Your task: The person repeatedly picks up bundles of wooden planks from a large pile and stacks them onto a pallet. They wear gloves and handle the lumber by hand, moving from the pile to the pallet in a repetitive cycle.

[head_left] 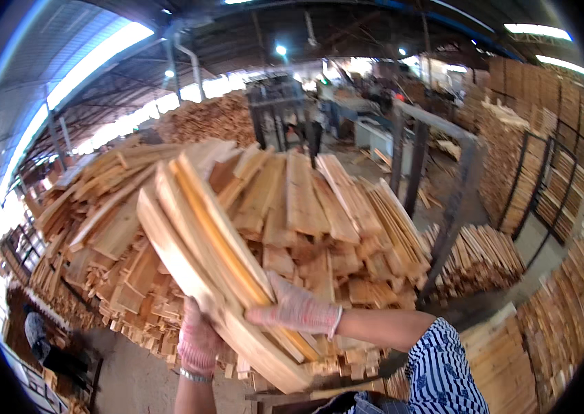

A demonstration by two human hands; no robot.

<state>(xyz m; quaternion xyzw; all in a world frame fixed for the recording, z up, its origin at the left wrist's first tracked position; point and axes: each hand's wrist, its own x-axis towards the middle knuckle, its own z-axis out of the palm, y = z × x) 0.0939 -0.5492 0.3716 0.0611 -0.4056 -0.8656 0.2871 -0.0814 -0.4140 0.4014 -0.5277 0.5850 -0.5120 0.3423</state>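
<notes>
Several long wooden boards [180,252] are bunched together and tilted, their far ends raised to the upper left. My left hand [199,338], in a pinkish knit glove, grips the bundle from its left side; part of its fingers is hidden by the wood. From the right, my gloved right hand [295,307] is closed over the same boards, its fingers across the top face. One edge in the bundle looks more orange than the rest. Just beyond lies a big, uneven pile of similar boards [305,196], stacked with their ends facing me.
A dark metal upright frame [461,186] stands at the pile's right. Farther right are a lower stack of sticks [474,259] and tall wood stacks [502,159]. Boards [502,355] lie close at lower right. Another person [40,338] is at lower left, beside the concrete floor [140,383].
</notes>
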